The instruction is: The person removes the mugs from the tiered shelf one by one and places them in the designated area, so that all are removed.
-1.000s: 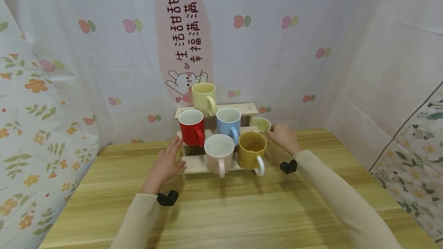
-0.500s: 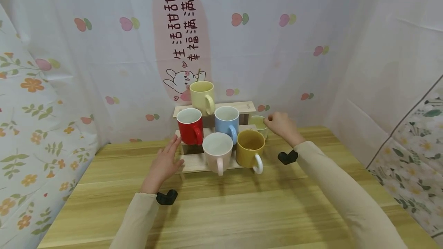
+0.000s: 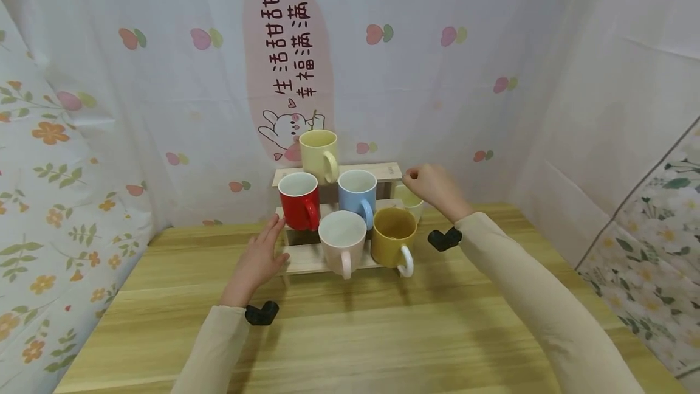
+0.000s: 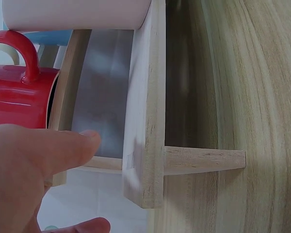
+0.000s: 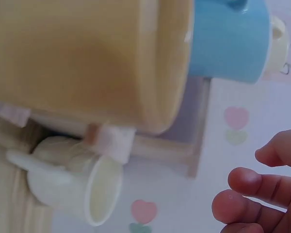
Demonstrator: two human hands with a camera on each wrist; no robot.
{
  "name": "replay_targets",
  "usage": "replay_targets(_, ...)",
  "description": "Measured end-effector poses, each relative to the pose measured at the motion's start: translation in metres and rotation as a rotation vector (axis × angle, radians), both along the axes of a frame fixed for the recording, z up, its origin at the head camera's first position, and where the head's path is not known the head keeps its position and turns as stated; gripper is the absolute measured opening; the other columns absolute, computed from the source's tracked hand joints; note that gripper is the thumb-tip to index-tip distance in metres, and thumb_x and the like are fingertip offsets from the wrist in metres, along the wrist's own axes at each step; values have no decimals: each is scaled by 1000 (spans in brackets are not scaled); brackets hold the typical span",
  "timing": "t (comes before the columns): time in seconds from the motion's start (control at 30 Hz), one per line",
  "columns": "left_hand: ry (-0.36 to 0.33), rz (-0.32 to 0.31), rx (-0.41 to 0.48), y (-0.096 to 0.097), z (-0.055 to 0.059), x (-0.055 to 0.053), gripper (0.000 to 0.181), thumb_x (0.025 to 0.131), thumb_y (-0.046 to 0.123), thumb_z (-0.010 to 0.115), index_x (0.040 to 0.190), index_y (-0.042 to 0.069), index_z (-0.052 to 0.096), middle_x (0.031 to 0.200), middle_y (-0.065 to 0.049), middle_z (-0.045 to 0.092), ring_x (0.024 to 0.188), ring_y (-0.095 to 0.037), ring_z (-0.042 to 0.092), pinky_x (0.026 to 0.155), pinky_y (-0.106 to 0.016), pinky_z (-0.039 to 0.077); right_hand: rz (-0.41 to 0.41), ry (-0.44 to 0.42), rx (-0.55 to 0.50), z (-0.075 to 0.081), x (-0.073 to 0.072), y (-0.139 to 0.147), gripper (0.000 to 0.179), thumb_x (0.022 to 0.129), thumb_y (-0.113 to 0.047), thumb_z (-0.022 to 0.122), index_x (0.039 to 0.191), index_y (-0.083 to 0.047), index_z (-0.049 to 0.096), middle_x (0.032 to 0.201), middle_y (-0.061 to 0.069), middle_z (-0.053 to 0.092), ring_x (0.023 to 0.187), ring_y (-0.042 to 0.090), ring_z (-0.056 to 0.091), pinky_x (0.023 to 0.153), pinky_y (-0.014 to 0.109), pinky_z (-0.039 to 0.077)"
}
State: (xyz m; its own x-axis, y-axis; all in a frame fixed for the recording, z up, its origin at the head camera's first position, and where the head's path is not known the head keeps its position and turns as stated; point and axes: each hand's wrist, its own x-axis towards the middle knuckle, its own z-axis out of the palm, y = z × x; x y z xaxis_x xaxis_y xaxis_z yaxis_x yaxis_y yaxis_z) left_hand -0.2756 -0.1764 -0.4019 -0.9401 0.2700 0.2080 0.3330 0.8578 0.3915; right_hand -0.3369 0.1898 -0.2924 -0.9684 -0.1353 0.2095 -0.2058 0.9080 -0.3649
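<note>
A small three-tier wooden rack (image 3: 377, 170) carries several mugs. My left hand (image 3: 257, 263) lies at its left side, fingers extended, fingertips close to the red mug (image 3: 298, 202) on the middle tier; the left wrist view shows them along the wood. My right hand (image 3: 436, 190) hovers beside the rack's top right end. In the right wrist view that hand's fingers (image 5: 235, 206) are loosely bent, with nothing between them. Below it a white mug with a pale yellow-green inside (image 5: 104, 189) stands on the table, partly hidden behind the rack in the head view.
A pale yellow mug (image 3: 319, 154) stands on the top tier, a light blue mug (image 3: 355, 192) on the middle one. The bottom tier holds a pale pink mug (image 3: 341, 245) and a mustard mug (image 3: 392, 242) with a white handle. A printed curtain (image 3: 410, 102) hangs close behind.
My right hand has risen from the rim of the white mug and shifted left toward the top tier. The mug stays behind on the table. My left hand has kept its place.
</note>
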Motion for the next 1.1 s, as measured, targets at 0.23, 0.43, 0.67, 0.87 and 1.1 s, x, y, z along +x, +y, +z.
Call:
replay_targets(0.23, 15, 3, -10, 0, 7, -3, 74, 88, 13, 66, 149, -1, 27, 156, -21, 22, 135, -43, 35, 110, -63, 23, 15, 29, 1, 23, -8, -21, 38, 92, -28, 46, 59, -14, 37, 54, -2, 29, 51, 14, 28, 48, 26, 22)
replay_targets(0.43, -15, 19, -19, -1, 4, -4, 76, 88, 15, 66, 150, 2, 24, 157, -18, 20, 137, -41, 34, 111, -60, 23, 31, 78, 45, 29, -12, -31, 37, 90, -27, 48, 57, -15, 38, 54, -3, 30, 53, 14, 31, 48, 25, 23)
replay_targets(0.67, -13, 14, -10, -1, 3, -5, 77, 88, 16, 66, 150, 2, 24, 157, -19, 20, 137, -42, 34, 111, -60, 23, 47, 43, 56, 34, -17, -38, 36, 90, -31, 50, 59, -14, 44, 55, -3, 31, 54, 14, 32, 49, 26, 23)
replay_targets(0.87, -6, 8, -6, -1, 2, -5, 76, 88, 16, 67, 150, 3, 25, 157, -18, 21, 134, -42, 37, 110, -60, 24, 104, 33, 88, 43, -19, -47, 32, 89, -29, 52, 62, -13, 46, 56, -3, 33, 55, 14, 33, 50, 26, 25)
replay_targets(1.1, -15, 33, -5, 1, -1, -1, 76, 88, 17, 67, 150, 5, 26, 158, -15, 20, 129, -49, 40, 102, -63, 34, 128, 25, 111, 54, -25, -63, 31, 92, -35, 51, 78, -10, 63, 71, 2, 57, 68, 19, 50, 59, 30, 38)
